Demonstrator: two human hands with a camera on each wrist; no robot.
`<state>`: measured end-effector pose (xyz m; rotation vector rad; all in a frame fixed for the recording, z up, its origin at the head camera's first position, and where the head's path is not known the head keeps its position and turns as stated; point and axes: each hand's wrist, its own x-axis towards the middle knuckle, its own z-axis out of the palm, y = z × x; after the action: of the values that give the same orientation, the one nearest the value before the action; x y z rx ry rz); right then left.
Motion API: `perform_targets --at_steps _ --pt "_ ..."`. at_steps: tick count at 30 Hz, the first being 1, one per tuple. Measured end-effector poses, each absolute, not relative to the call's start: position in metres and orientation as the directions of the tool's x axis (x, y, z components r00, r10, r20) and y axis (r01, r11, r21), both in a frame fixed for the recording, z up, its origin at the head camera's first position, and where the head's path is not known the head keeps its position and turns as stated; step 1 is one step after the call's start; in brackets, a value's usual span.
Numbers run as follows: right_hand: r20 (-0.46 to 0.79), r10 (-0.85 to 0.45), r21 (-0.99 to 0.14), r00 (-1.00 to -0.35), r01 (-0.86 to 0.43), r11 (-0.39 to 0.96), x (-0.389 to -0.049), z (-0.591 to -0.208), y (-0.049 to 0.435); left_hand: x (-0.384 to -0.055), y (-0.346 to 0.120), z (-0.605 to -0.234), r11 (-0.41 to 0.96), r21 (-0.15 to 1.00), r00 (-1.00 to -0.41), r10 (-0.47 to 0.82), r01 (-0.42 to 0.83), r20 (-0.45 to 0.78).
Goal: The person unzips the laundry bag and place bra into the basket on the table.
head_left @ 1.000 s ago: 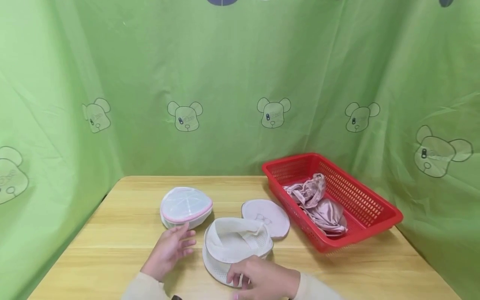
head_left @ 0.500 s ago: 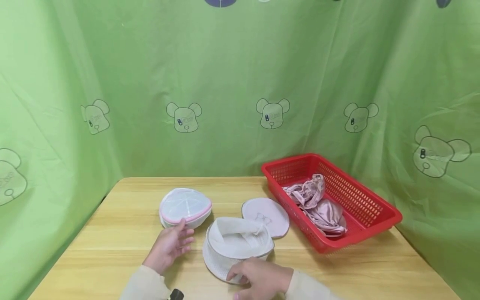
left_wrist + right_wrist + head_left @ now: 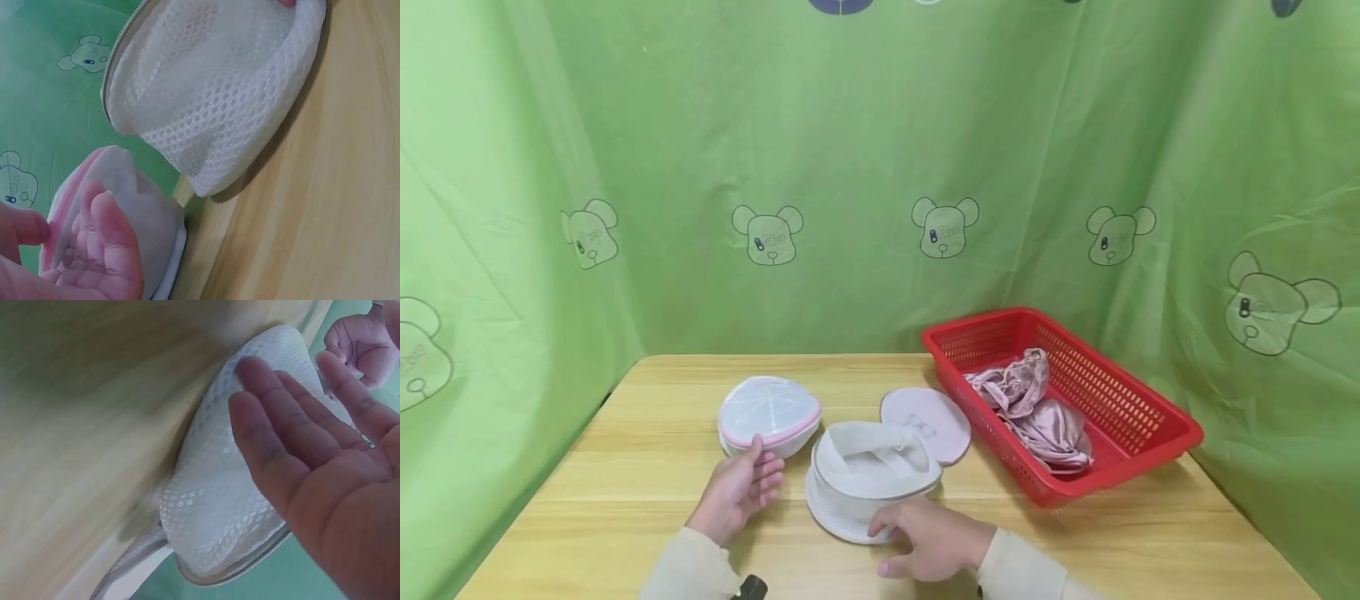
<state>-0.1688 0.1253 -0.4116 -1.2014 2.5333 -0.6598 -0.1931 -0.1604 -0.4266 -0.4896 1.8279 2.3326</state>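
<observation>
A white mesh laundry bag stands unzipped in the middle of the table, its pale pink lid folded back to the far right. My right hand is at the bag's near side with loosely bent fingers; in the right wrist view they lie against or just beside the mesh and grip nothing. Beside the second, closed laundry bag, which has a pink zipper band, is my left hand. Its fingers are relaxed, and the thumb appears to touch the pink band in the left wrist view.
A red plastic basket stands at the right of the table, with crumpled pink satin garments inside. Green curtain with bear prints surrounds the wooden table at the back and sides.
The unzipped mesh bag and its lid have shifted slightly away from me, with my right hand following forward. My left hand has moved a little left along the closed bag.
</observation>
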Motion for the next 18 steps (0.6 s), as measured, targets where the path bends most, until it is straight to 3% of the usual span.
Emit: perform_targets --at_steps 9,18 --pt "-0.042 -0.784 -0.461 -0.620 -0.684 0.565 -0.174 -0.414 0.126 -0.190 -0.161 -0.421 -0.297 0.921 -0.947 -0.118 -0.253 -0.299" --pt "-0.079 -0.743 -0.484 -0.665 -0.626 0.612 -0.183 -0.416 0.125 -0.185 -0.158 -0.412 -0.344 0.920 -0.955 -0.157 -0.187 -0.253"
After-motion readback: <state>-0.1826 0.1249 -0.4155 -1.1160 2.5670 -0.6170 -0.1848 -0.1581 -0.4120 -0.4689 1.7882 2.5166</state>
